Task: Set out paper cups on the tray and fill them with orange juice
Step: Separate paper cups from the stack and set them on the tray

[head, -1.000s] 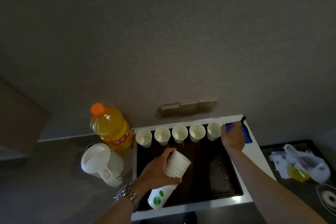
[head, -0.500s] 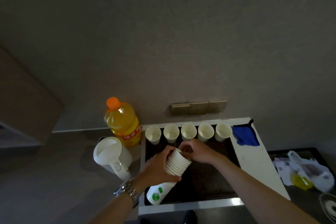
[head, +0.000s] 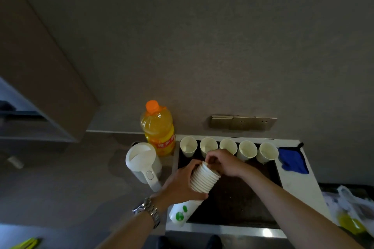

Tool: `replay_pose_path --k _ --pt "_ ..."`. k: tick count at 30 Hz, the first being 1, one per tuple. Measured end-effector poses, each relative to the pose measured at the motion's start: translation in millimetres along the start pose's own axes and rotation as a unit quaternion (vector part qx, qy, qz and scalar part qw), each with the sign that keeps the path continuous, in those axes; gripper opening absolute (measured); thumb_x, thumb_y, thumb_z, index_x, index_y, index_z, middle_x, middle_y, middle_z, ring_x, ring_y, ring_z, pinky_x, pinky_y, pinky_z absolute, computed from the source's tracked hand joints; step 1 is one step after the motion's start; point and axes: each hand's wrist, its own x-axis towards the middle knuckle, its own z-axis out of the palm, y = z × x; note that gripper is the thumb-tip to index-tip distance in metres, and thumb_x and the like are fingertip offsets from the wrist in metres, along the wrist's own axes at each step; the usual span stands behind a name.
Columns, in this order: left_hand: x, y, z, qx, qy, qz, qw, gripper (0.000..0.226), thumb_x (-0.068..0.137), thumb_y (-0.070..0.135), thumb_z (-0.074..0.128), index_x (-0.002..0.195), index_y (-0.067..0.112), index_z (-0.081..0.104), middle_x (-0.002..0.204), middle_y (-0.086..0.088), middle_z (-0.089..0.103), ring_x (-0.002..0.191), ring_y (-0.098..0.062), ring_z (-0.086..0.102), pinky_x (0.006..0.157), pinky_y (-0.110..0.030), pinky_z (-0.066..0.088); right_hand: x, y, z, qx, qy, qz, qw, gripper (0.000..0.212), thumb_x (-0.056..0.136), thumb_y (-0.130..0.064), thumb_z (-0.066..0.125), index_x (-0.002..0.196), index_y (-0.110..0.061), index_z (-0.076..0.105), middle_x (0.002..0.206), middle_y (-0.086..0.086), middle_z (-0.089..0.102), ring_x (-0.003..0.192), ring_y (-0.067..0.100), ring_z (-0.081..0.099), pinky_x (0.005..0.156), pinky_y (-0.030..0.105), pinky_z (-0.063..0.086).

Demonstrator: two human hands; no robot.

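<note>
Now the left hand (head: 183, 183) grips the tilted cup stack (head: 204, 178) over the tray (head: 293, 186), its open end slanting up toward the row of cups (head: 227, 147), right where the right hand's (head: 225, 162) fingers (head: 210, 158) pinch the top rim.

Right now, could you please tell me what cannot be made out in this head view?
- Top rim of the cup stack: covered by the right hand.
- Third cup in the row: its lower part is hidden behind that hand.
- Contents of the plastic bag: cut off by the right edge, dim.
- Bottle label text: too small.
</note>
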Motion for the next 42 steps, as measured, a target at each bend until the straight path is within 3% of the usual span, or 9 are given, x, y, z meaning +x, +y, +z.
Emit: replay_pose_path --k 3,5,9,17,20,24,32,38,42 --pt "-5 -8 0 0.003 -0.001 -0.019 1.0 0.09 0.06 0.064 0.087 0.132 0.052 0.034 0.116 0.023 0.06 0.105 0.002 0.062 0.088 -0.033 0.059 5 -4 -14 -0.028 0.057 0.015 0.998 0.026 0.088 -0.009 0.071 0.09 -0.034 0.064 0.099 -0.011 0.067 0.094 0.007 0.064 0.084 0.032 0.052" --pt "-13 -15 1 0.003 -0.005 -0.027 1.0 0.087 0.061 0.063 0.086 0.13 0.053 0.034 0.113 0.023 0.06 0.103 0.0 0.062 0.087 -0.032 0.059 4 -3 -27 -0.017 0.098 0.043 0.994 0.021 0.09 -0.008 0.069 0.094 -0.028 0.065 0.103 -0.005 0.066 0.097 0.016 0.065 0.082 0.037 0.055" --pt "-26 -24 3 -0.003 0.001 -0.046 0.999 0.085 0.062 0.064 0.085 0.127 0.054 0.032 0.11 0.021 0.059 0.101 0.0 0.06 0.083 -0.027 0.057 2 1 -36 0.046 0.157 0.108 0.981 0.009 0.097 -0.01 0.063 0.107 -0.009 0.064 0.107 0.004 0.061 0.086 0.027 0.069 0.057 0.04 0.063" --pt "-33 -26 4 -0.029 0.009 -0.056 0.998 0.087 0.06 0.06 0.088 0.129 0.05 0.036 0.113 0.02 0.06 0.106 0.001 0.061 0.089 -0.035 0.06 11 -15 22 0.069 0.132 0.146 0.978 0.003 0.098 -0.009 0.06 0.098 -0.011 0.057 0.079 0.009 0.073 0.058 0.02 0.073 0.06 0.042 0.063" --pt "-36 -29 4 -0.037 0.007 -0.063 0.997 0.089 0.06 0.059 0.089 0.13 0.049 0.036 0.114 0.018 0.061 0.106 -0.001 0.062 0.089 -0.034 0.06 20 -16 45 0.108 0.139 0.185 0.967 0.004 0.097 -0.01 0.062 0.098 -0.011 0.058 0.083 0.009 0.074 0.058 0.019 0.073 0.057 0.036 0.062" --pt "-45 -29 1 -0.023 0.007 -0.07 0.997 0.088 0.062 0.057 0.088 0.13 0.051 0.033 0.113 0.019 0.061 0.104 0.0 0.059 0.085 -0.021 0.054 32 -19 66 0.162 0.153 0.245 0.944 0.007 0.094 -0.007 0.062 0.097 -0.01 0.056 0.085 0.013 0.072 0.059 0.022 0.074 0.059 0.04 0.064" --pt "-56 -32 -2 -0.036 0.042 -0.076 0.996 0.087 0.058 0.059 0.088 0.129 0.05 0.037 0.114 0.019 0.057 0.108 -0.004 0.057 0.09 -0.037 0.059 39 -21 80 0.18 0.192 0.289 0.92 0.012 0.092 -0.002 0.059 0.098 -0.01 0.051 0.079 0.016 0.07 0.053 0.021 0.071 0.053 0.036 0.062" --pt "-60 -33 -2 -0.024 0.042 -0.072 0.996 0.085 0.059 0.059 0.087 0.126 0.053 0.035 0.116 0.019 0.053 0.108 -0.003 0.055 0.09 -0.033 0.058 40 -22 82 0.193 0.192 0.29 0.918 0.011 0.096 -0.007 0.059 0.103 -0.009 0.05 0.077 0.014 0.069 0.052 0.02 0.07 0.051 0.033 0.06" --pt "-61 -30 -1 -0.022 0.042 -0.069 0.996 0.085 0.061 0.058 0.087 0.128 0.051 0.036 0.117 0.019 0.053 0.107 -0.002 0.055 0.09 -0.03 0.058 34 -25 79 0.192 0.189 0.29 0.918 0.017 0.098 -0.025 0.061 0.1 -0.011 0.051 0.075 0.013 0.071 0.053 0.021 0.07 0.054 0.036 0.062"
